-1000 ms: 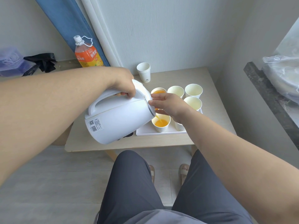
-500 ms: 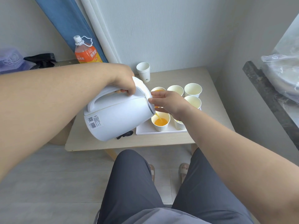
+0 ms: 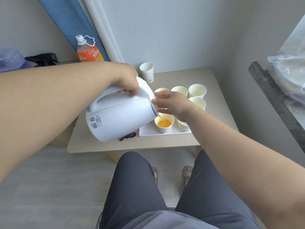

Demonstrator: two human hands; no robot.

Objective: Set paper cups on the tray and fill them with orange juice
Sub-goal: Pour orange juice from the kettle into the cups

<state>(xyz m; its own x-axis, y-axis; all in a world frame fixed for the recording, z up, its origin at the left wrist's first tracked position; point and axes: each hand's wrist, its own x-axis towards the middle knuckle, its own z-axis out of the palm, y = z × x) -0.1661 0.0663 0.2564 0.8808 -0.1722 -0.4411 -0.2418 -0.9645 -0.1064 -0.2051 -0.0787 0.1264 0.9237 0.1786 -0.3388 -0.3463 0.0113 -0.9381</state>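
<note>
My left hand (image 3: 127,80) grips the handle of a white kettle (image 3: 118,119), tilted spout-down over the white tray (image 3: 148,132). A thin stream of orange juice runs from the spout into the front left paper cup (image 3: 164,126), which is partly full. My right hand (image 3: 175,104) rests its fingertips on the edge of the kettle's lid. The back left cup (image 3: 160,90) holds juice. Three cups (image 3: 197,90) behind my right hand look empty. My wrist partly hides a front right cup (image 3: 184,128).
A stack of spare paper cups (image 3: 146,73) stands at the back of the small wooden table (image 3: 148,144). An orange juice bottle (image 3: 89,50) stands back left. A dark cord (image 3: 128,136) lies under the kettle. A dark counter edge (image 3: 272,96) runs along the right.
The kettle stays tilted and juice keeps flowing into the front left cup. Both hands hold their places; the view has shifted only slightly.
</note>
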